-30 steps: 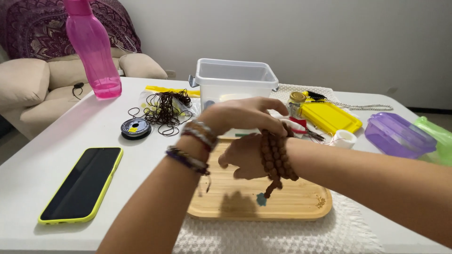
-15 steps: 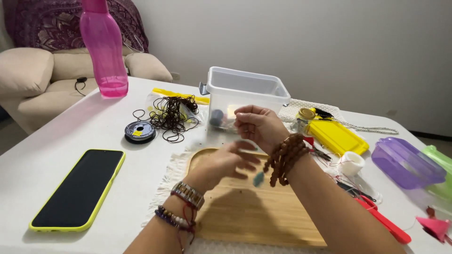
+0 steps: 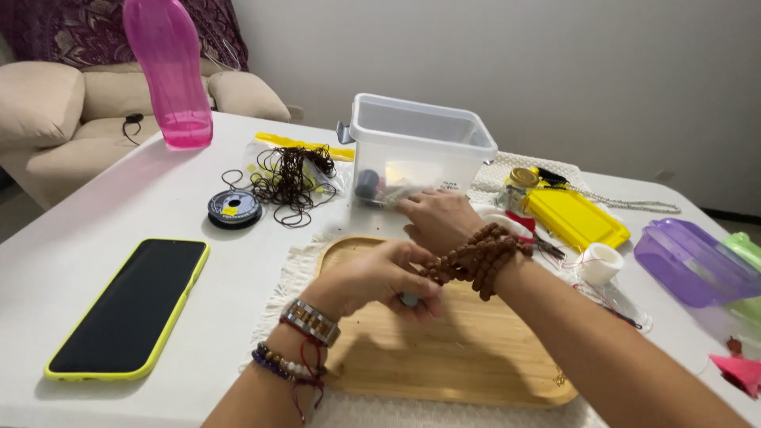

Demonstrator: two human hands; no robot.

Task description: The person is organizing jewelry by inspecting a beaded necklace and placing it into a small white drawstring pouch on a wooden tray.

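I saw my left hand (image 3: 380, 277) curled over the wooden tray (image 3: 444, 349), its fingers bent around a small bluish bead (image 3: 409, 299) that peeked out beneath them; it seemed pinched there, though most of it was hidden. My right hand (image 3: 440, 218) lay palm down beyond the tray's far edge, fingers loosely spread and grasping nothing, its tips just beside the clear plastic box (image 3: 420, 147). A wrap of brown wooden beads (image 3: 476, 257) circled that wrist, touching the left knuckles.

The tray sat on a fringed mat (image 3: 293, 277) on the white surface (image 3: 119, 206). A phone in a yellow case (image 3: 131, 305) lay to the left, near a cord spool (image 3: 235, 208) and tangled dark cord (image 3: 289, 178). A pink bottle (image 3: 170, 71) stood farther back; a yellow lid (image 3: 575, 218) and purple container (image 3: 694, 261) lay right. Behind stood a beige armchair (image 3: 55, 103) and a plain wall (image 3: 515, 63).
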